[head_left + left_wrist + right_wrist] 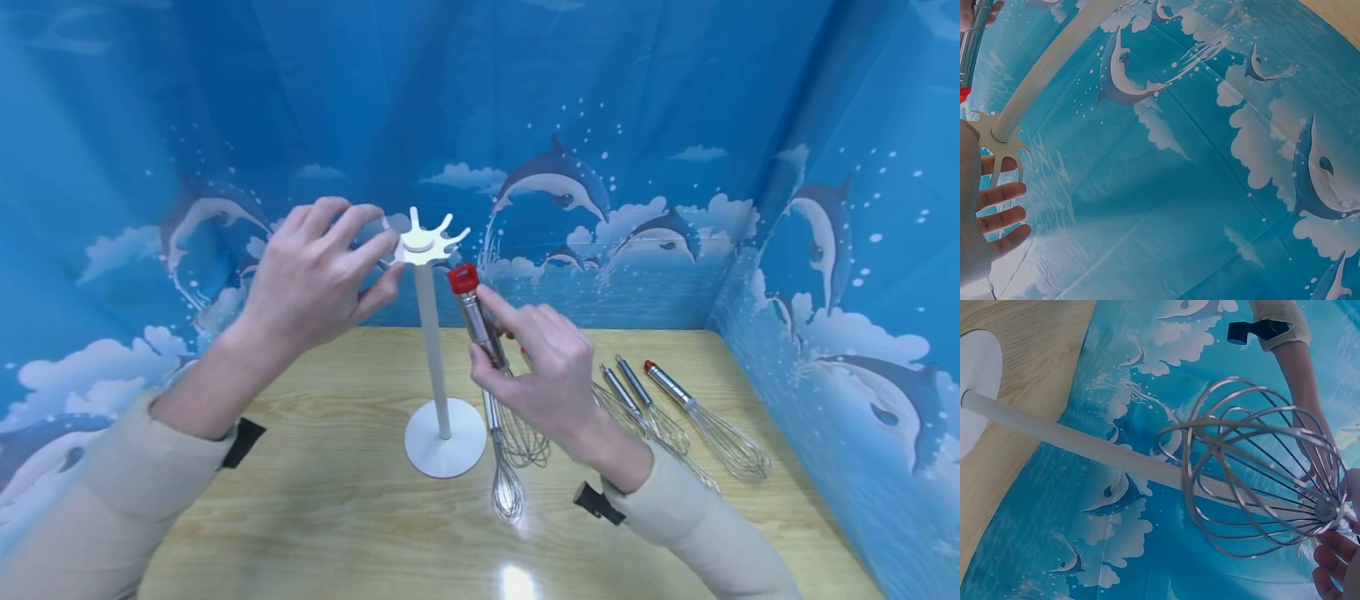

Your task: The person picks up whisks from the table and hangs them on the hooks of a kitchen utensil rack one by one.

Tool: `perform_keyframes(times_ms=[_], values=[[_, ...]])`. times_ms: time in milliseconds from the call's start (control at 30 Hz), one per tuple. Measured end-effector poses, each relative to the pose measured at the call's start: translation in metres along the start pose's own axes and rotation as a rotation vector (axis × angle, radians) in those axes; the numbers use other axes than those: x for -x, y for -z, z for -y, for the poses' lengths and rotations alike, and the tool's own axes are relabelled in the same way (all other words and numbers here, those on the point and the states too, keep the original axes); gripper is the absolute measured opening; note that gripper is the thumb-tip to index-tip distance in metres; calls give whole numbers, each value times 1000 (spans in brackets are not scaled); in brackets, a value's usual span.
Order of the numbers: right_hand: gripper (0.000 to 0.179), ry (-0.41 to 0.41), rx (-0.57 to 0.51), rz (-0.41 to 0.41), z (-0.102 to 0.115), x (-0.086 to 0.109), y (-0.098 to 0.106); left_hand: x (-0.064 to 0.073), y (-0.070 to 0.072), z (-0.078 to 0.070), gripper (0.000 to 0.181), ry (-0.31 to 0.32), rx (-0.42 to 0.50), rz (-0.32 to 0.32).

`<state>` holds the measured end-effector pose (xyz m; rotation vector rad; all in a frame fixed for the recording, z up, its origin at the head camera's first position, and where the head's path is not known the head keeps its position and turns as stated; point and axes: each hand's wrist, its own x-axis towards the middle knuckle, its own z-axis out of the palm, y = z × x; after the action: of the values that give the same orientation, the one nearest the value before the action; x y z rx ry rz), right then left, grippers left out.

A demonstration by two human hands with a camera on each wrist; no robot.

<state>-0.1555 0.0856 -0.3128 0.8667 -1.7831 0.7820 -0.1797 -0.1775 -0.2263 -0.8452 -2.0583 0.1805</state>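
Note:
In the head view a white stand's post point(431, 333) rises from a round base, topped by a pronged holder point(420, 243). My left hand point(322, 267) pinches the left side of this pronged top between thumb and fingers; in the left wrist view several of its fingers point(1001, 219) spread beside the prongs. To the right of the post, my right hand point(536, 367) grips a whisk by its steel handle point(474, 315), red cap point(463, 278) upward near the prongs. The whisk's wire loops point(1254, 475) hang below that hand and fill much of the right wrist view.
A narrow whisk point(507, 492) lies right of the stand's round base point(446, 442). Farther right on the wooden table point(315, 517) lie several whisks, one with a red-tipped handle point(667, 383). A blue dolphin-printed curtain point(360, 100) encloses the back and sides.

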Motion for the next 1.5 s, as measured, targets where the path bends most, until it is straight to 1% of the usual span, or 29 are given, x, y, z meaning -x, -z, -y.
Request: perform_keyframes(times_ms=[267, 400, 667, 900, 1000, 1200, 1500], values=[[49, 42, -9, 30, 4, -9, -1, 0, -2, 0, 39, -9, -4, -10], [48, 69, 0, 17, 5, -12, -3, 0, -2, 0, 39, -8, -5, -6], [47, 89, 12, 4, 9, -19, -7, -1, 0, -1, 38, -11, -20, 15], [46, 116, 12, 1, 12, -24, -9, -1, -1, 1, 37, -5, -15, 4], [45, 124, 10, -4, 13, -24, -10, -1, -1, 1, 37, -12, -20, 7], [43, 126, 13, -5, 16, -25, -12, -1, 0, 1, 38, -16, -22, 13], [44, 90, 1, 23, 17, -23, -12, -1, -1, 1, 37, -17, -14, 0]])
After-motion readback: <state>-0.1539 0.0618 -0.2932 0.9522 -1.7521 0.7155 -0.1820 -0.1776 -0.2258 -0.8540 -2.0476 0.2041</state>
